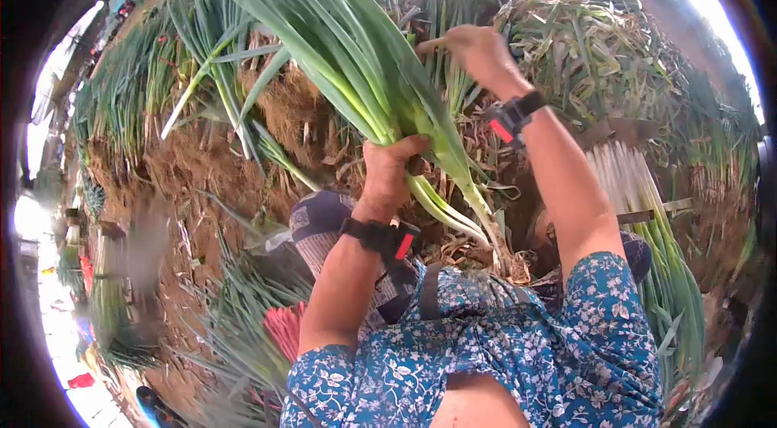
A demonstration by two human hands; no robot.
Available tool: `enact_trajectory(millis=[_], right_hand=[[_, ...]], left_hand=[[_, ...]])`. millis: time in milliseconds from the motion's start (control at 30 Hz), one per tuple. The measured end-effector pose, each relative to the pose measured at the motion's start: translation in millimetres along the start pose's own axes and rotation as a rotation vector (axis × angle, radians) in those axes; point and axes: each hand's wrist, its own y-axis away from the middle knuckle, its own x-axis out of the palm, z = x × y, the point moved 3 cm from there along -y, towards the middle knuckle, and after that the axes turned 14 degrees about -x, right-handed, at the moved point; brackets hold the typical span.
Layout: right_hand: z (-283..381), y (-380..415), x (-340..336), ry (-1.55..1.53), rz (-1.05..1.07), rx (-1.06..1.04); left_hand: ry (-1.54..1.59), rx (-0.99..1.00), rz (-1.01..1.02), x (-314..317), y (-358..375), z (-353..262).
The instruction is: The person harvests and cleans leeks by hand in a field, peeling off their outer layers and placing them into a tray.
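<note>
My left hand (pixel 390 167) is closed around a clump of large green onions (pixel 356 55). Their long leaves fan toward the upper left, and their pale stems (pixel 457 221) and roots slant down toward my lap. My right hand (pixel 483 55) is raised just right of the leaves, slightly blurred, with its fingers curled. A thin brown piece (pixel 430 45) sticks out from it toward the leaves; I cannot tell whether this is a tool's handle or a finger. Dark bands with red-marked devices sit on both wrists.
Untrimmed green onions with soil-caked roots (pixel 287 100) lie beyond my hands. A heap of leaf scraps (pixel 583 55) is at upper right. Bundled onions with clean white stems (pixel 627 177) lie right of my knee. Pink ties (pixel 285 329) are by my left elbow.
</note>
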Motion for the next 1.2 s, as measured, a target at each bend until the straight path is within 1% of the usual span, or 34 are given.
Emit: enact_trajectory(millis=[33,67,100,133,167,200,233,300,367,433,500,533,600,633,667,700,733,800,833,900,933,1000,1033,1067,1100,1133,1167,1200], right_hand=[[-34.7,-6.9,-13.5,0.225,-0.075,-0.144],[-45.6,3.6,-31.8,0.2,-0.16,-0.024],[-76.3,6.9,-47.2,0.621,-0.069,-0.187],[-96.2,24.2,-58.4,0.468,0.033,0.041],[-116.7,42.3,-59.9,0.754,0.316,0.164],[-129.5,65.3,-56.1,0.801,0.393,0.083],[-125.6,93.4,-49.6,0.845,0.466,-0.003],[-86.6,121.1,-25.1,0.192,0.383,0.076],[-47.3,149.1,11.1,-0.513,0.194,0.184],[-25.0,156.6,36.7,-0.542,0.084,0.086],[-20.9,148.4,45.8,-0.374,0.05,0.052],[-20.2,144.8,45.9,-0.29,0.039,0.035],[-14.6,136.5,39.0,-0.279,0.079,0.017],[-12.0,132.3,38.6,-0.275,0.107,0.007],[-13.0,128.2,41.4,-0.364,0.064,-0.029],[-12.1,122.0,42.0,-0.361,0.115,-0.034],[-9.8,115.6,40.8,-0.357,0.164,-0.036],[-15.4,108.7,43.8,-0.405,0.223,0.005],[-13.0,107.0,43.9,-0.405,0.205,0.01],[-4.4,103.8,46.7,-0.41,0.175,0.018],[0.8,104.5,50.5,-0.348,0.13,-0.017],[12.7,109.7,57.1,-0.222,0.041,-0.085],[7.4,114.4,55.9,-0.216,0.073,-0.052],[-3.1,121.4,51.1,-0.211,0.105,-0.021],[-10.7,128.1,45.0,-0.209,0.139,0.008],[-6.3,136.2,29.7,-0.276,0.074,0.096],[-14.7,146.1,16.8,-0.262,0.066,0.074],[-36.9,162.1,7.1,-0.228,0.097,0.149]], left_hand=[[-0.035,0.018,-0.019,-3.5,-2.0,-1.4],[-0.07,0.024,-0.042,-9.7,-5.6,-3.1],[-0.104,0.018,-0.068,-17.4,-7.1,-0.2],[-0.087,0.01,-0.092,-19.6,-3.6,-0.6],[-0.074,0.01,-0.11,-17.1,0.8,-6.5],[-0.004,0.034,-0.115,-15.0,4.1,-11.9],[0.012,0.025,-0.104,-20.2,0.8,-8.4],[0.041,0.023,-0.071,-31.1,-8.6,-5.3],[0.027,0.029,-0.066,-33.7,-10.0,-6.7],[0.028,0.037,-0.08,-29.4,-14.3,-5.2],[-0.001,0.035,-0.025,-20.7,-9.6,-7.8],[-0.004,0.031,0.004,-17.9,-8.5,-8.3],[-0.023,0.001,0.074,-11.0,-2.3,-11.9],[-0.056,0.004,0.069,-10.5,-2.7,-9.1],[-0.088,0.009,0.063,-9.2,-5.0,-4.6],[-0.119,0.017,0.059,-8.6,-9.1,-1.6],[-0.182,-0.019,-0.006,-10.3,-12.7,1.2],[-0.117,0.046,-0.016,-8.1,-15.1,2.2],[-0.085,0.077,-0.022,-7.6,-14.6,1.1],[-0.085,0.049,-0.058,-7.7,-9.7,-3.5],[-0.087,0.036,-0.073,-8.0,-8.4,-5.9],[0.015,0.132,-0.115,-11.4,-15.6,-6.1],[0.07,0.18,-0.136,-12.8,-18.2,-6.0],[0.094,0.093,-0.201,-18.8,-18.6,-7.6],[0.126,0.176,-0.158,-20.6,-17.0,-14.5],[0.153,0.205,-0.155,-22.6,-13.8,-20.2],[0.178,0.235,-0.152,-25.4,-10.8,-24.7],[0.182,0.226,-0.141,-32.5,-11.4,-25.6]])
